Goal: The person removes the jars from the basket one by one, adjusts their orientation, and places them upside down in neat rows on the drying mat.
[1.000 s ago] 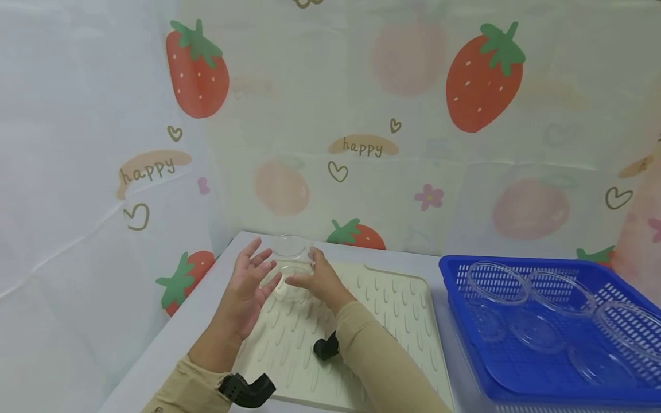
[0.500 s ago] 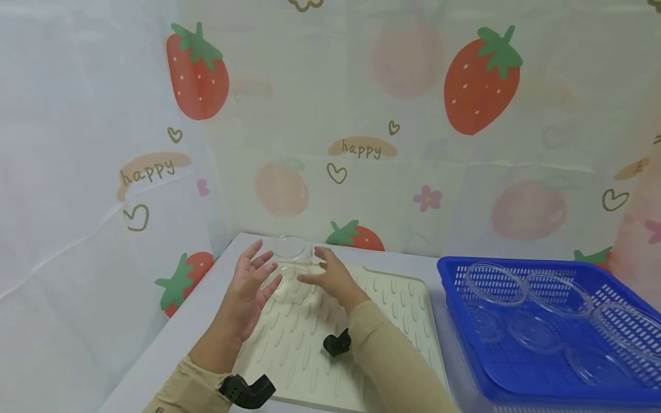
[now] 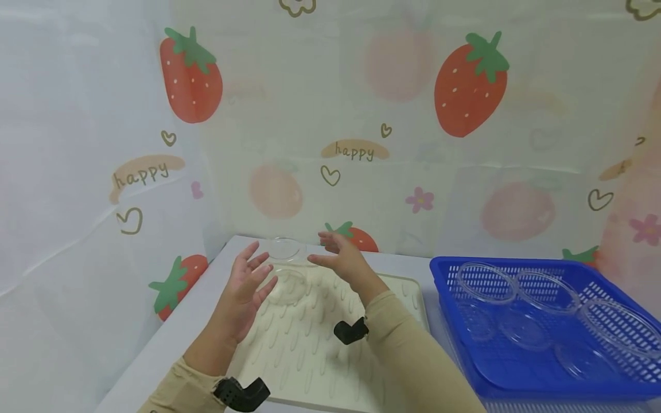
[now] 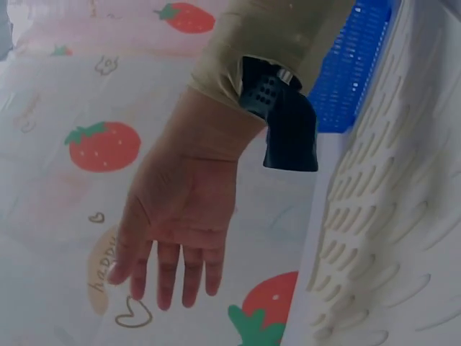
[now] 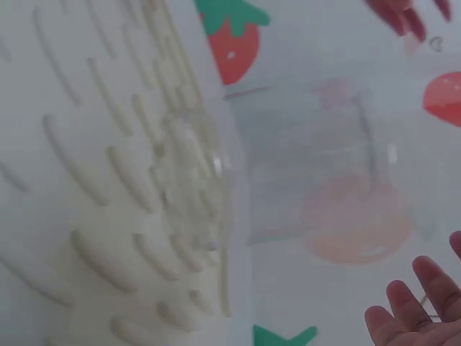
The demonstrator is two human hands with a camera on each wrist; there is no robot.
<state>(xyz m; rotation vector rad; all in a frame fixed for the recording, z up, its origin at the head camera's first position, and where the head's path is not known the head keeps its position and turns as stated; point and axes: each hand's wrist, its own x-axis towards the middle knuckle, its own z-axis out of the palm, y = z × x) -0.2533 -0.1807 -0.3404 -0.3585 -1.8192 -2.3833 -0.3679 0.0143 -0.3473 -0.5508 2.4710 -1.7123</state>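
Note:
A clear, tall round container (image 3: 286,287) stands upright at the back left of the cream ridged mat (image 3: 310,350). Left of it, my left hand (image 3: 240,298) hovers with spread fingers and holds nothing. My right hand (image 3: 353,267) is on the other side, apart from the container, with fingers extended. The left wrist view shows the palm of my right hand (image 4: 187,202) bare. In the right wrist view the see-through container (image 5: 310,166) lies between my left hand's fingers (image 5: 410,303) and a few of my right hand's fingertips (image 5: 410,18).
At the right stands a blue mesh basket (image 3: 506,373) with several clear round containers (image 3: 547,292) in it. A printed white sheet (image 3: 392,172) rises behind the white table (image 3: 139,376) and along its left side.
My right hand has let go of the clear container and moved away to the right. The container stays on the mat, and my left hand has hardly moved.

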